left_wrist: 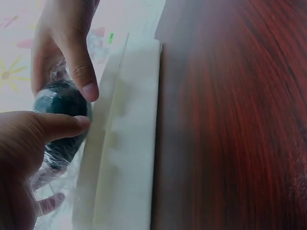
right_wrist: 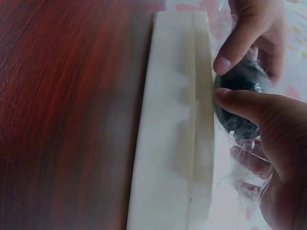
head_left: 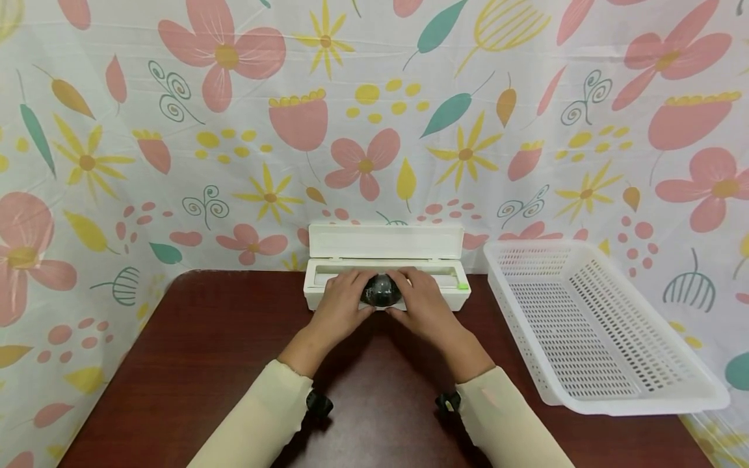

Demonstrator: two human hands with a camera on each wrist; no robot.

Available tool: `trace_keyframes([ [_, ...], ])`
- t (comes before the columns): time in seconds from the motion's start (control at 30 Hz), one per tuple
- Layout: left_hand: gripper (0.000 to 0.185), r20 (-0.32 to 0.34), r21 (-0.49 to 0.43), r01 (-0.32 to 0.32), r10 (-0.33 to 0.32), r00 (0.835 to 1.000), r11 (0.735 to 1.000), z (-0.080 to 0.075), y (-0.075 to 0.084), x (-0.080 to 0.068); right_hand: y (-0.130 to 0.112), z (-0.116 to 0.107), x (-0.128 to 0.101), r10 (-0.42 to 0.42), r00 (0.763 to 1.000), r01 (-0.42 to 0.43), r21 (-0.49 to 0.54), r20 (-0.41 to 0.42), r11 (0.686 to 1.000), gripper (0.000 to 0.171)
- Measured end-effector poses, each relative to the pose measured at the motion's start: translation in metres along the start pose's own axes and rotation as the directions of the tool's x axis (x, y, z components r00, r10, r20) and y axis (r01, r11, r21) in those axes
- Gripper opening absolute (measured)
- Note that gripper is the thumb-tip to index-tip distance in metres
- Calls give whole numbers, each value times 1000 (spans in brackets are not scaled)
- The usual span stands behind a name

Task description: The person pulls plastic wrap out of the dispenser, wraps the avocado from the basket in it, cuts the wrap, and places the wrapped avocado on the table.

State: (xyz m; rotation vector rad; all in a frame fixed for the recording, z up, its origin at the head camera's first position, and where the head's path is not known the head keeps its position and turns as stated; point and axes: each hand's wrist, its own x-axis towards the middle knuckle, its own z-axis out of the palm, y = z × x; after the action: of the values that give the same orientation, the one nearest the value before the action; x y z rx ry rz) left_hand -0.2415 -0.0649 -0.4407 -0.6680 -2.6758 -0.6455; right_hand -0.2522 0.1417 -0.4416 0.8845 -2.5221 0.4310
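Observation:
Both hands grip a dark, smooth, oval object (head_left: 381, 290) with clear cling film around it. Its exact kind cannot be told. My left hand (head_left: 340, 299) holds it from the left and my right hand (head_left: 425, 305) from the right, thumbs on the near side. Loose cling film (right_wrist: 244, 167) trails around the fingers in both wrist views. Directly beneath and behind the hands is a long white cling film dispenser (head_left: 316, 296), its hinged lid (head_left: 386, 242) raised. The object hides part of the dispenser's middle.
A white perforated plastic basket (head_left: 529, 351) stands at the right of the dark reddish-brown table (head_left: 234, 364). Behind the table hangs a flower-patterned sheet (head_left: 363, 78). A small green tab (head_left: 463, 286) sits at the dispenser's right end.

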Motion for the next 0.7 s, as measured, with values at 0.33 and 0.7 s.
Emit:
trace_keyframes([
  [0.33,70,-31,4,9,-9,999,1000,8,-6,3,3,5,5,-2,1000,2,-25,-10,1000,74],
  [0.7,64,-68,61,17,-13,998,998,12,-5,4,4,5,8,22,999,-21,-41,29,999,71],
])
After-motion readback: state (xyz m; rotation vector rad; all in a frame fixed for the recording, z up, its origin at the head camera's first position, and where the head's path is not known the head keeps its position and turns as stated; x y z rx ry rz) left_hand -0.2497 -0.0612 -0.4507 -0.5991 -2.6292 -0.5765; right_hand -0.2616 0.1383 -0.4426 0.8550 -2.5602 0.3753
